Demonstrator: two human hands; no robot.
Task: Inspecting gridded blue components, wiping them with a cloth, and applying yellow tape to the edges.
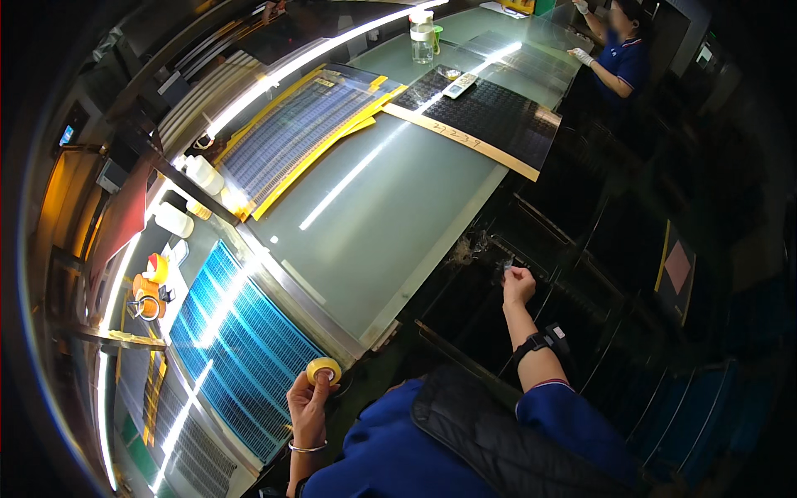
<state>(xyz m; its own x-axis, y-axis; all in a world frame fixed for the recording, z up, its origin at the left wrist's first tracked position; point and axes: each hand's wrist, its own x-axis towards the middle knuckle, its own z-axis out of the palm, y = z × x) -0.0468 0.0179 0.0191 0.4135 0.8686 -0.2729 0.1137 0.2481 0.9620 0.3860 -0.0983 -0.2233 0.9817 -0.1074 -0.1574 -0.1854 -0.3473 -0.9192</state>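
My left hand (pixel 309 407) grips a roll of yellowish tape (pixel 324 370) between thumb and fingers, beside the near corner of the glass-topped table. Over the dark area right of the table's edge, my right hand (pixel 520 285) is closed in a pinch. A small translucent scrap (pixel 508 265) shows at its fingertips; its exact kind is too small to tell. Just left of that hand hangs a crumpled clump of clear film (pixel 470 247) by the table edge. The nearest panel to my left hand is a blue gridded sheet (pixel 241 332).
The glass table (pixel 374 216) bears a patterned sheet with yellow borders (pixel 303 124), a black sheet (pixel 490 116) with a wooden strip (pixel 465 137), a remote-like device (pixel 459 85) and a clear bottle (pixel 422 37). White bottles (pixel 173 219) stand left. A gloved co-worker (pixel 618 58) is at the far right.
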